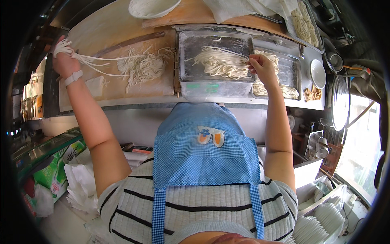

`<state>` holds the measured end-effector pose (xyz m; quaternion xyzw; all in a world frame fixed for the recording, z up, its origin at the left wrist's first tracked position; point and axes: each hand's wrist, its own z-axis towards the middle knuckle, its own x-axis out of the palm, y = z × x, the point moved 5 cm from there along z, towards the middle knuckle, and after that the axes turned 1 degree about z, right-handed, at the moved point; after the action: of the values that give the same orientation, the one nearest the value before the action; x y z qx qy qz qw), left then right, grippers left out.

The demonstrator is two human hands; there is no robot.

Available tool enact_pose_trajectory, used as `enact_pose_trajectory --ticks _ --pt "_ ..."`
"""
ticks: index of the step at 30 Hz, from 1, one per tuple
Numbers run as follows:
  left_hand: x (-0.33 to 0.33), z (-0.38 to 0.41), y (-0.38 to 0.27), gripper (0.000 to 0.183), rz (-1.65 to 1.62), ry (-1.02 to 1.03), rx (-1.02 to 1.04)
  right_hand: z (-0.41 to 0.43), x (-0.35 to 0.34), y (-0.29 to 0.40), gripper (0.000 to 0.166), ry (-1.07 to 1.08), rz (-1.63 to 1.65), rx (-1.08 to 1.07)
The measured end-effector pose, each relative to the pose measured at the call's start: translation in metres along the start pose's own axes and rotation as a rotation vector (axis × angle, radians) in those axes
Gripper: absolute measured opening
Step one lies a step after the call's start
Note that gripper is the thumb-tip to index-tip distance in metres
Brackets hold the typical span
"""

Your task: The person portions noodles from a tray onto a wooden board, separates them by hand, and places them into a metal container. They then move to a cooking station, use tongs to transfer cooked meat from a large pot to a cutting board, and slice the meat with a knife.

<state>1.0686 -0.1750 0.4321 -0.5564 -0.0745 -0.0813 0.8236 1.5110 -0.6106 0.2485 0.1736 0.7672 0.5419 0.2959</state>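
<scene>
At the far left, my left hand (67, 64) grips a looped bundle of fresh white noodles (63, 48). Several strands stretch from it to a tangled noodle pile (149, 65) on the floured wooden board (106, 36). My right hand (262, 67) is over the right rim of a floured rectangular tray (191, 45), with thumb and fingers pinched together. These fingertips meet the end of a noodle strand beside a large noodle bundle (224, 65) lying in that tray. Behind the right wrist, a second tray (291, 65) holds more noodle bundles (288, 91), partly covered by my forearm.
A rolling pin (134, 42) lies behind the noodle pile. Near the board's front left is a flat dough piece (95, 85). A white bowl (154, 7) stands at the back, and a smaller bowl (318, 73) at right. Another noodle tray (304, 26) sits back right.
</scene>
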Motion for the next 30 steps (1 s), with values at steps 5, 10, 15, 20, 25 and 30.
enact_pose_trajectory --ticks 5,10,15,20,25,30 --pt "-0.033 -0.002 0.104 0.03 0.126 -0.056 -0.243 0.014 0.001 -0.056 0.028 0.054 -0.379 0.206" --pt "-0.037 -0.054 0.208 0.033 0.272 0.188 -0.36 0.02 0.01 -0.06 0.06 0.078 -0.864 0.325" --pt "-0.013 -0.123 0.292 0.03 0.532 0.549 -0.391 0.032 0.011 -0.064 0.054 -0.049 -1.017 0.214" --pt "0.045 -0.173 0.289 0.023 0.582 0.711 -0.472 0.028 0.01 -0.06 0.049 -0.183 -1.086 0.103" --pt "0.058 -0.175 0.28 0.025 0.597 0.875 -0.405 0.027 -0.004 -0.077 0.044 -0.198 -1.067 0.09" --pt "0.039 -0.17 0.286 0.026 0.626 0.903 -0.541 0.025 -0.008 -0.086 0.049 -0.184 -0.996 0.128"
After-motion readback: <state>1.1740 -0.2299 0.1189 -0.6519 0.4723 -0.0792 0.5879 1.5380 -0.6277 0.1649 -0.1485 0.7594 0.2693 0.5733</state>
